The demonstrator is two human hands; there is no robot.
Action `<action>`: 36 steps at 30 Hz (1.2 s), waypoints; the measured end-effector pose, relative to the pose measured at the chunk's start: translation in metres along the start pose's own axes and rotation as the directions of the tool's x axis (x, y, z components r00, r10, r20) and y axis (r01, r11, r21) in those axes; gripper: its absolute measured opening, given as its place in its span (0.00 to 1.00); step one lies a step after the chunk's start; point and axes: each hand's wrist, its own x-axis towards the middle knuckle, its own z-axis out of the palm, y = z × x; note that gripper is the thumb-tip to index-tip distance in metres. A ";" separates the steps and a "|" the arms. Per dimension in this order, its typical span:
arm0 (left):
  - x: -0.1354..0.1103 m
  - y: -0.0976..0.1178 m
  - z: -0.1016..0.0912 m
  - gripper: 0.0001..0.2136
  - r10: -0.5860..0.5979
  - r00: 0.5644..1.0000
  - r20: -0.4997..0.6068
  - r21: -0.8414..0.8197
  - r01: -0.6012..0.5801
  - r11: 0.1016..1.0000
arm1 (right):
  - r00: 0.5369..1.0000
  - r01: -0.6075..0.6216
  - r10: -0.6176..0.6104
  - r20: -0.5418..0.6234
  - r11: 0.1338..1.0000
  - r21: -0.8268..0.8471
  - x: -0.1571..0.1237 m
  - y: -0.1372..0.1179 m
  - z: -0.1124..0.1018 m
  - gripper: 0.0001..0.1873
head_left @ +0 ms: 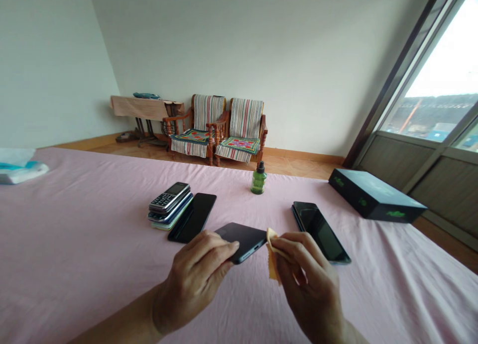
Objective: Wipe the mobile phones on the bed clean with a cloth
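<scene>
My left hand (196,274) grips a dark smartphone (244,237) by its left side, thumb along the near edge. The phone is held tilted above the pink cloth, with the port edge facing me. In my right hand (308,279) a yellow cleaning cloth (274,264) is pinched, and its folded top touches the phone's right corner. Left of the held phone lies a black smartphone (194,217), beside a stack of phones topped by a keypad phone (171,197). On the right, another dark smartphone (321,232) rests on at least one more.
A green spray bottle (258,179) stands near the far edge of the pink cloth (93,234). At the right is a black box (375,194), at the far left a tissue pack (24,172). Two wooden armchairs (242,125) and a cloth-covered table (140,107) stand beyond.
</scene>
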 end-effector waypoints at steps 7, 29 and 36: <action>0.001 0.001 -0.001 0.08 0.003 1.000 0.008 -0.001 -0.003 1.000 | 1.000 0.027 -0.027 0.001 1.000 -0.009 0.000 -0.002 -0.001 0.13; -0.008 0.000 0.001 0.09 0.370 0.878 0.305 0.027 -0.396 0.918 | 0.986 -0.144 0.129 -0.107 0.979 -0.147 0.010 0.021 -0.013 0.04; -0.005 -0.006 0.011 0.09 0.396 0.794 0.462 0.055 -0.471 0.880 | 0.980 -0.197 0.199 0.017 0.978 -0.072 0.005 0.031 -0.006 0.06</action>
